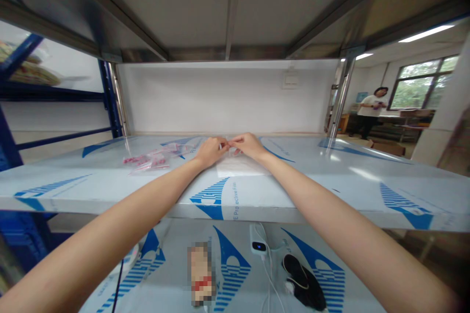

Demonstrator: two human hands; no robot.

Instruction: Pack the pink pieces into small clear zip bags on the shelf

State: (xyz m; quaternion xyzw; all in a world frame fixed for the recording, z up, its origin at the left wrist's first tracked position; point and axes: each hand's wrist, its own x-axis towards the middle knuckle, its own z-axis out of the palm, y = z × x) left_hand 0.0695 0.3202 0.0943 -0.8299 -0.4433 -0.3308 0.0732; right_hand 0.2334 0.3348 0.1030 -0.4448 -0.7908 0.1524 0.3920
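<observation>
Both my hands meet over the middle of the shelf, near its back edge. The fingers of my left hand point(213, 150) are closed in a pinch, touching or nearly touching those of my right hand point(246, 145), which pinch too. What lies between the fingertips is too small and too hidden to name. Just below the hands lies a flat white sheet point(238, 168), perhaps paper or thin plastic. To the left of my left hand rest several clear plastic bags point(156, 159) with pink edges, some with small pinkish-red pieces in them.
The shelf point(121, 186) is covered in blue-printed protective film. A metal shelf point(198, 10) hangs overhead, between metal posts point(340, 98). On the lower shelf lie a white device point(258, 242) with cables, a black pouch-like item point(308, 286) and a blurred-out object point(201, 274). A person point(370, 110) stands far right.
</observation>
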